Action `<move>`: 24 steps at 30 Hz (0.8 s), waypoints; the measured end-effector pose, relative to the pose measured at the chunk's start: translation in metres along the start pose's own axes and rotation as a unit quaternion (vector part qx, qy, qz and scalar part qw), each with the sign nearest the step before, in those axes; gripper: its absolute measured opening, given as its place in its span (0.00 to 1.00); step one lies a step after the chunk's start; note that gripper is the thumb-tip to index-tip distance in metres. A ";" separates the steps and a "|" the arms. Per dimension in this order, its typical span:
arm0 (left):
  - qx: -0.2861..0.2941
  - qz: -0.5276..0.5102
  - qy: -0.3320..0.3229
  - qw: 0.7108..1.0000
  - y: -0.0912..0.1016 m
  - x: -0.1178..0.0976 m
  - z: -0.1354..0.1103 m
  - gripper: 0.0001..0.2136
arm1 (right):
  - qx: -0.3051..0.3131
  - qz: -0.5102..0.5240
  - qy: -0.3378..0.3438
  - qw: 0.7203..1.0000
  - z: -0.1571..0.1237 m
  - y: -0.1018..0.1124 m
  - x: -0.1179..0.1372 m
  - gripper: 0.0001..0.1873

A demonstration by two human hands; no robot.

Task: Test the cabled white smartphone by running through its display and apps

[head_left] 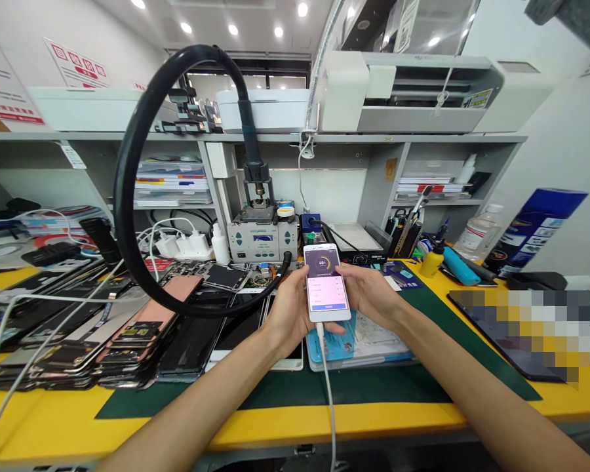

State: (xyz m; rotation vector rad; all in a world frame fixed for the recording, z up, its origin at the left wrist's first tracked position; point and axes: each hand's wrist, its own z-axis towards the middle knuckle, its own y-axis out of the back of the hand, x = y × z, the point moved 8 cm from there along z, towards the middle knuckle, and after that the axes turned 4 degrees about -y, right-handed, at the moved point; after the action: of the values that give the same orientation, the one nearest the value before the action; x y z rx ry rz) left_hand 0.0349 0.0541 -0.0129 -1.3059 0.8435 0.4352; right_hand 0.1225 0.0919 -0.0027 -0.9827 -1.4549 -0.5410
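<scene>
A white smartphone (328, 292) is held upright over the bench, its lit screen showing a dial and a list with a blue button. My left hand (292, 308) grips its left side and supports it from behind. On the other side my right hand (368, 288) holds the right edge, thumb near the screen. From the phone's bottom a white charging cable (327, 380) hangs past the bench edge. Beneath the hands lie a blue-and-white folder or pad (368, 351) and a white tablet-like panel (290, 364).
Stacks of dismantled phones and screens (142, 328) fill the left. A hot-air station (258, 239) with a thick black hose (122, 177) stands behind. A green mat (423, 387) covers part of the yellow bench (398, 419). At right are a dark tablet (501, 334) and a blue can (535, 229).
</scene>
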 end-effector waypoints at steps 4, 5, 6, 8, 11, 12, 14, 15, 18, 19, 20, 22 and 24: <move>-0.004 0.001 -0.001 1.000 0.000 0.000 0.001 0.21 | 0.012 -0.002 -0.001 1.000 0.001 -0.001 -0.001 0.21; -0.005 0.001 -0.001 1.000 0.000 0.000 0.001 0.21 | 0.015 -0.001 -0.001 1.000 0.001 -0.001 -0.001 0.22; -0.006 0.000 -0.001 1.000 0.000 0.000 0.001 0.21 | 0.016 0.001 0.000 1.000 0.000 -0.001 -0.001 0.22; -0.006 -0.001 0.000 1.000 -0.001 -0.001 0.001 0.21 | 0.015 -0.003 0.002 1.000 0.000 0.000 -0.001 0.22; -0.004 -0.004 0.000 1.000 -0.001 -0.001 0.001 0.21 | 0.019 -0.029 0.015 0.999 -0.001 0.001 0.001 0.17; -0.004 -0.005 0.001 1.000 -0.001 0.000 0.000 0.21 | 0.023 -0.041 0.021 0.999 -0.001 0.001 0.002 0.18; -0.002 -0.006 0.005 1.000 -0.001 0.000 0.000 0.22 | 0.035 -0.061 0.031 0.997 -0.002 -0.001 0.003 0.21; 0.000 -0.007 0.007 1.000 -0.001 0.001 0.000 0.22 | 0.038 -0.068 0.034 0.996 -0.002 -0.002 0.003 0.21; 0.001 -0.005 0.009 1.000 -0.002 0.001 0.000 0.22 | 0.022 -0.073 0.029 0.997 -0.003 -0.001 0.003 0.20; 0.001 -0.004 0.008 1.000 -0.002 0.000 0.000 0.22 | 0.013 -0.069 0.022 0.997 -0.002 -0.001 0.003 0.19; 0.001 -0.003 0.007 1.000 -0.002 0.000 0.000 0.22 | 0.004 -0.065 0.016 0.998 -0.002 0.000 0.002 0.18; -0.001 -0.003 0.006 1.000 -0.003 0.000 0.000 0.22 | -0.010 -0.056 0.006 0.998 -0.001 0.001 0.000 0.17; -0.001 -0.003 0.005 1.000 -0.002 -0.001 0.000 0.22 | -0.016 -0.050 0.004 0.999 -0.001 0.002 -0.001 0.16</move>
State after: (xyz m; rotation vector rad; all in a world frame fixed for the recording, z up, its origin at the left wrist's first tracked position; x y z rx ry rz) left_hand 0.0362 0.0538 -0.0109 -1.3137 0.8479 0.4258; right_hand 0.1245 0.0925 -0.0036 -0.9348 -1.4989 -0.6419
